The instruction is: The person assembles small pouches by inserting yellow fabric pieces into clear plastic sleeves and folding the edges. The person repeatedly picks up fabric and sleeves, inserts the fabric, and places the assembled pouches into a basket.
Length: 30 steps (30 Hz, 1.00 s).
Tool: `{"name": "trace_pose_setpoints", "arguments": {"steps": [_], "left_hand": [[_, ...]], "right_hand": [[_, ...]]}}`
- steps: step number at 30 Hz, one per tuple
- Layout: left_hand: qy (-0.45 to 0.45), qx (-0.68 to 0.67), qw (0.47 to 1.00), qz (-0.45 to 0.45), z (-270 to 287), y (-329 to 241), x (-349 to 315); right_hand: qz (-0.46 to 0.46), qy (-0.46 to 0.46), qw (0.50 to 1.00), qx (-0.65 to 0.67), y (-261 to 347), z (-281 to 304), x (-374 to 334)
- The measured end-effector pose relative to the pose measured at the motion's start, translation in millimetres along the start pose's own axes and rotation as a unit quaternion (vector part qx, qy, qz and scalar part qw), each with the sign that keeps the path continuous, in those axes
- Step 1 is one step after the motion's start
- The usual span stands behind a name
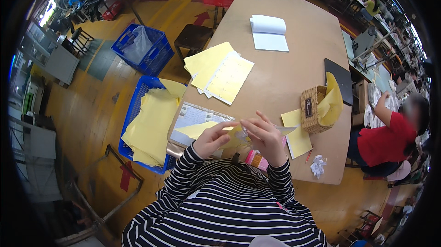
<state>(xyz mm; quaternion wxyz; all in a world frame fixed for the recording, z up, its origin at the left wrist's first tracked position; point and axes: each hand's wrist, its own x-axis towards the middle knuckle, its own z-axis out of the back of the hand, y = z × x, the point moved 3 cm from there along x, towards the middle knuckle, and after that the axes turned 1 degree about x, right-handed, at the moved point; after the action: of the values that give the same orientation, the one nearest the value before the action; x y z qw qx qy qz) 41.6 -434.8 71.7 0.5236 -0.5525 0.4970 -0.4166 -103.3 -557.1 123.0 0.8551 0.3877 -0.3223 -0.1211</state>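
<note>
My left hand (pixel 212 139) and my right hand (pixel 268 140) meet over the near edge of the table. Between them is a yellow paper sheet (pixel 235 140), partly covered by the fingers. The right fingers are closed on it, with a small curled white strip (pixel 243 133) at their tips. My left fingers are bent at the sheet's other side, the index finger reaching toward the right fingertips; the left thumb's grip is partly hidden. Below the left hand lie another yellow piece (pixel 196 130) and a printed white sheet (pixel 202 113).
Yellow sheets (pixel 220 70) and an open notebook (pixel 269 40) lie farther back. On the right are a wicker basket (pixel 310 123), a yellow sheet (pixel 299 145) and crumpled white strips (pixel 318 166). A blue crate (pixel 126 130) holds yellow sheets at the left. A person in red (pixel 386 136) sits right.
</note>
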Motion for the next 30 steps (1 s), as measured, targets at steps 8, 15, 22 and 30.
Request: {"name": "trace_pose_setpoints", "arguments": {"steps": [8, 15, 22, 30], "left_hand": [[-0.074, 0.106, 0.992, -0.009, -4.6, -14.8, 12.4], [-0.08, 0.078, 0.993, -0.033, -17.3, -28.0, 8.3], [-0.278, -0.01, 0.96, -0.042, 40.5, -5.4, 17.2], [-0.402, -0.03, 0.913, -0.065, 103.8, 15.9, -1.0]], "right_hand": [[0.098, -0.051, 0.988, -0.106, 10.6, -0.2, -3.7], [0.071, -0.091, 0.982, -0.15, 12.2, 3.3, -13.8], [0.061, -0.145, 0.982, -0.107, 4.4, 16.9, -25.8], [-0.073, -0.218, 0.973, 0.029, -33.8, 62.1, -68.4]]}}
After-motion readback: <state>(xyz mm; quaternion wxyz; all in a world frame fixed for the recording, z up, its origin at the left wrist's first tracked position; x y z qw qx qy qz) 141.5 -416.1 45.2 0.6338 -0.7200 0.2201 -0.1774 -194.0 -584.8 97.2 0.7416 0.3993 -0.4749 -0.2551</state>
